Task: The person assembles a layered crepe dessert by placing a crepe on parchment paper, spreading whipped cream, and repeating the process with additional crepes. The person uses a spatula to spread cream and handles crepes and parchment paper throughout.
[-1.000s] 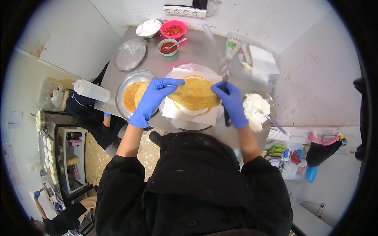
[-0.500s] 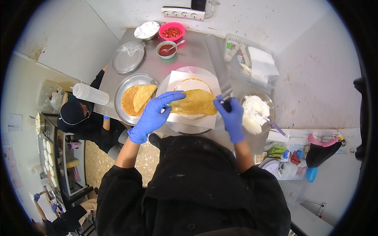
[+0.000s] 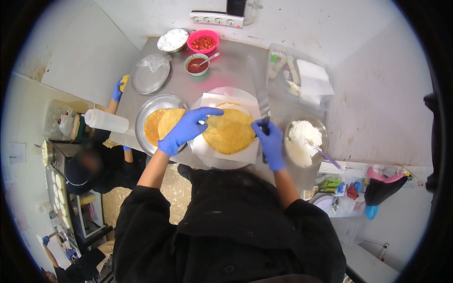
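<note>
A round golden cake layer [image 3: 229, 134] lies over a cream-topped layer [image 3: 241, 108], whose white far edge still shows. Both are on a white paper square [image 3: 206, 100] upon a round stand [image 3: 222, 165]. My left hand [image 3: 185, 129], blue-gloved, grips the top layer's left edge between thumb and fingers. In my right hand [image 3: 272, 146], also gloved, is the dark handle of a long metal spatula [image 3: 259, 87], its blade pointing away from me. That hand's fingertips also touch the layer's right edge. Left of the stand, a round metal tray [image 3: 141, 123] holds more thin layers [image 3: 171, 121].
A bowl of white cream [image 3: 304, 137] with a purple-handled utensil stands right. Farther back are a pink bowl of chopped red fruit [image 3: 203, 42], a red sauce bowl [image 3: 197, 64], a white bowl [image 3: 172, 40] and a tool bin [image 3: 302, 75]. A co-worker [image 3: 101, 165] is at left.
The top cake layer has gone from bent and raised to spread nearly flat over the cream. The co-worker's gloved hand now shows at the table's left edge, holding something yellow.
</note>
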The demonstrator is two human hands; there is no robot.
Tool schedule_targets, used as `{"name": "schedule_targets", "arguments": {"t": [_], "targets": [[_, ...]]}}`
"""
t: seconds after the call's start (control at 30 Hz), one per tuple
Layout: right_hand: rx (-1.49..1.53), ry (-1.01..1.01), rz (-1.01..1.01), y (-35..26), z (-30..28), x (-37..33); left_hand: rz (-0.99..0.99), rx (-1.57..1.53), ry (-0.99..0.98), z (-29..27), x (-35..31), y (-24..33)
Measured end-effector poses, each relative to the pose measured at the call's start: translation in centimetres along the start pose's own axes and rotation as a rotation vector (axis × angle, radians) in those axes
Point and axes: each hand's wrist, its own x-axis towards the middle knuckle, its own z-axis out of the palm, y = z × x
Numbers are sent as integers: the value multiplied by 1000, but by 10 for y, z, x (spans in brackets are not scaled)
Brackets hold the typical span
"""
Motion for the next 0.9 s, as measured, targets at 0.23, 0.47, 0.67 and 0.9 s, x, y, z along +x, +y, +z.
{"name": "schedule_targets", "arguments": {"t": [0.23, 0.47, 0.67, 0.9], "targets": [[-130, 3, 25, 22, 6, 33, -48, 42, -60, -6, 53, -46], [-299, 0, 70, 31, 12, 45, -85, 187, -64, -6, 63, -68], [-332, 30, 50, 37, 15, 50, -39, 172, -60, -2, 67, -70], [-251, 52, 24, 39, 12, 50, 39, 147, -29, -5, 59, -59]]}}
